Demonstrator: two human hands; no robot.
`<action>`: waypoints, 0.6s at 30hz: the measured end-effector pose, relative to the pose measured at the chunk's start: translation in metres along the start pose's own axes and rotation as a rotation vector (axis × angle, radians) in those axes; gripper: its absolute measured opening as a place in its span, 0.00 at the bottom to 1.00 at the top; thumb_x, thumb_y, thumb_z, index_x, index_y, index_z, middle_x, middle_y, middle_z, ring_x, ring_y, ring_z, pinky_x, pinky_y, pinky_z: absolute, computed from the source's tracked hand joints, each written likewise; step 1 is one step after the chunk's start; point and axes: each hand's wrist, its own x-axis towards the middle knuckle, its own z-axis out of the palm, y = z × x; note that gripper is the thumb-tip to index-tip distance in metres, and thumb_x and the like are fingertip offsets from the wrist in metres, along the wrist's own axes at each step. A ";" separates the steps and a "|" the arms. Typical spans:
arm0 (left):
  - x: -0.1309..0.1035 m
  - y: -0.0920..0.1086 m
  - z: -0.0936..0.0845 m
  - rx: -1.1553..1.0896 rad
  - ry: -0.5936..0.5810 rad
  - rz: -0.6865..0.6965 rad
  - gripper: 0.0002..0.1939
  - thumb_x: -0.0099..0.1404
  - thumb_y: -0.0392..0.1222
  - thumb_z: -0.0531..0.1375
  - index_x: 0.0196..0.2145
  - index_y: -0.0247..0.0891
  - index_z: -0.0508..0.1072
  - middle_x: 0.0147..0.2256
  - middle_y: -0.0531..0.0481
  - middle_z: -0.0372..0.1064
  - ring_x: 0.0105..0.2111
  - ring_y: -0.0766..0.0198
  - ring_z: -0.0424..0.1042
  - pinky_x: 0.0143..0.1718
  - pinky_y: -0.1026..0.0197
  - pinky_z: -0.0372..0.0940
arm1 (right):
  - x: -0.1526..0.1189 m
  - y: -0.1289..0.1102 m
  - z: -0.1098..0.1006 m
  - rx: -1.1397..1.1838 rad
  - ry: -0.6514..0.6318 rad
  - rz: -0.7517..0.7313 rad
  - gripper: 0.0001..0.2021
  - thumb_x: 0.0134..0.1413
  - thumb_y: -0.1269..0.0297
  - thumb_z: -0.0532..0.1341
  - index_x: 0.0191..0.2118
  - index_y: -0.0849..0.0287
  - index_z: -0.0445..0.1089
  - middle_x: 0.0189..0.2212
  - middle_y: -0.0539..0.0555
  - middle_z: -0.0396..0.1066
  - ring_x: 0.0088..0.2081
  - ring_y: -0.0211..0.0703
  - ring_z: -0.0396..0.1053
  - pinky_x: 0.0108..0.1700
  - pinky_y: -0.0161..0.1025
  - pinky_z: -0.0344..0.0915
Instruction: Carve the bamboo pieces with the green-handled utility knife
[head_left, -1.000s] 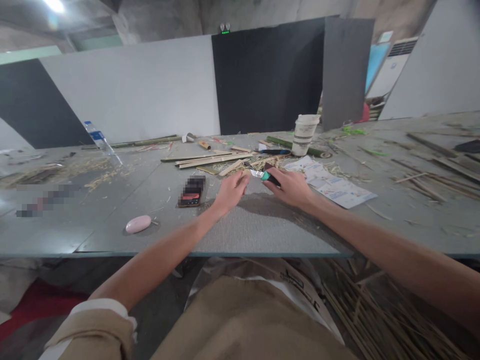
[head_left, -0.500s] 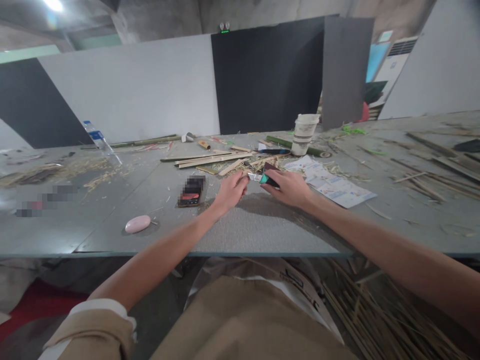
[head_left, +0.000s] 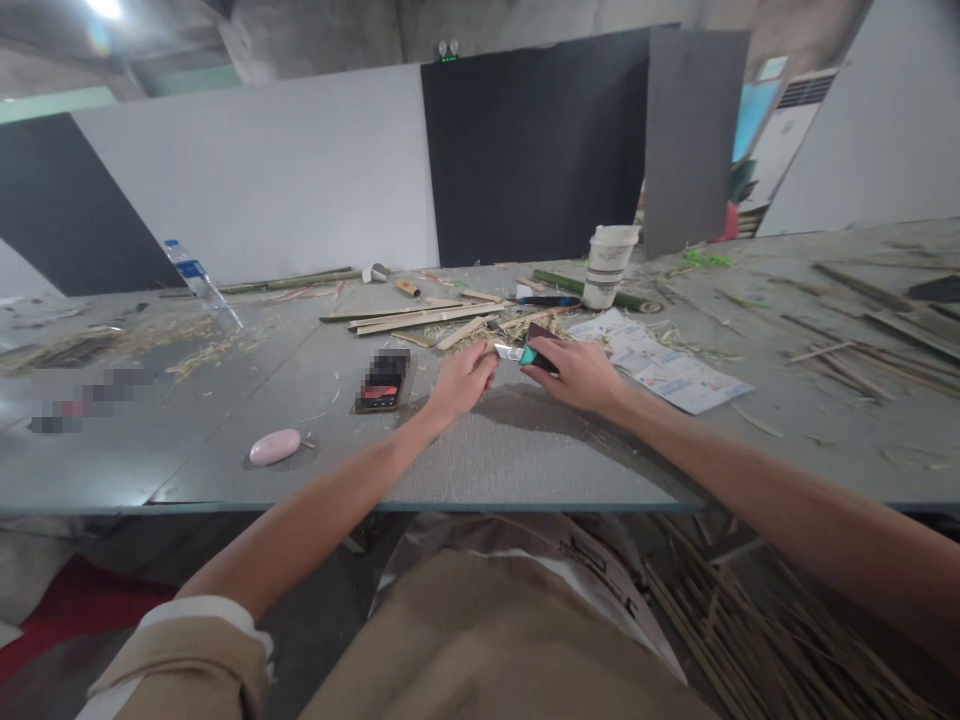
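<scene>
while the head view shows both hands working close together over the table (head_left: 480,470), little has changed in the last half second: hands, strips (head_left: 420,320) and cup (head_left: 610,270) keep nearly the same places. over the whole second, the knife (head_left: 529,356) has shifted slightly leftward, so its blade (head_left: 510,353) now reaches the fingertips of the left hand (head_left: 459,382). for the work in hand, i judge this to mean a short, controlled stroke or a pause in one, with little room for a slip.

the knife is in front of the person, near the middle of the view, between the hands and on the near side of the shavings (head_left: 521,327). its long axis runs across the view, the blade end pointing left and the handle end pointing right and a little nearer the person. which way the cutting edge faces is too small to tell.

the right hand (head_left: 583,377) is clamped on the handle, fingers wrapped over it. the left hand has its fingers curled together; i cannot tell what, if anything, they pinch. the phone (head_left: 384,400) lies to the left of the left hand, and the paper (head_left: 679,372) lies just beyond the right one.
</scene>
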 end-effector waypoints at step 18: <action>0.002 -0.003 0.001 0.032 0.011 0.024 0.18 0.81 0.52 0.65 0.58 0.36 0.78 0.52 0.43 0.79 0.46 0.58 0.81 0.48 0.51 0.81 | -0.001 0.002 0.005 0.017 0.043 -0.005 0.23 0.77 0.46 0.64 0.60 0.62 0.73 0.48 0.56 0.75 0.45 0.38 0.75 0.50 0.41 0.79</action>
